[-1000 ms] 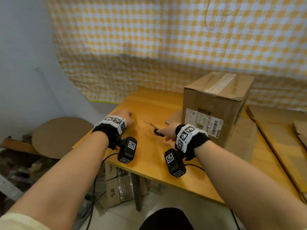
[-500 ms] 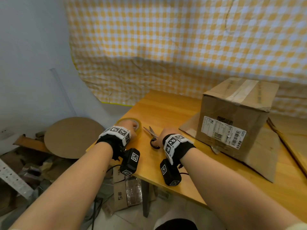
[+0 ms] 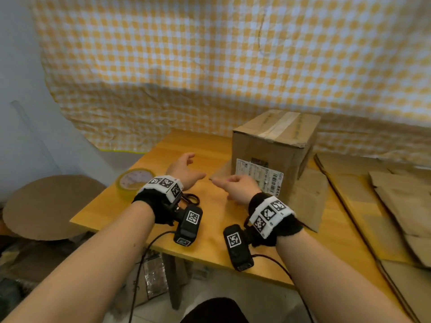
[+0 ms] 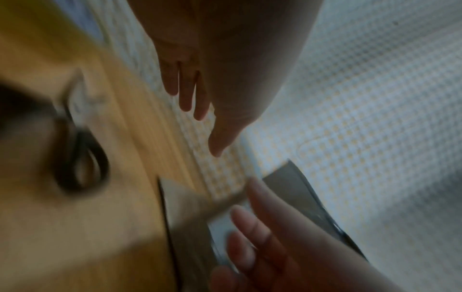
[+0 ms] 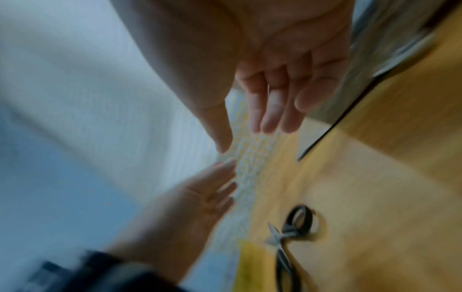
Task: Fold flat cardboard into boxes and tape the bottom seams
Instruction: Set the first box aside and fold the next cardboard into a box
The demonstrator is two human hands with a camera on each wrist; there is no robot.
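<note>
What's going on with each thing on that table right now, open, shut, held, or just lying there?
Cardboard box: folded up, upright, top seam taped shut.
Tape roll: lying flat near the table's left edge, not held.
Scissors: lying on the table, not held; blades blurred.
Flat cardboard: unfolded sheets lying at the right.
Left hand: open, holding nothing.
Right hand: loosely curled, holding nothing, close to the box.

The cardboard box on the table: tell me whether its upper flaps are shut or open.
Shut. In the head view the cardboard box stands upright and its top flaps lie flat, with a strip of tape running along their seam.
</note>
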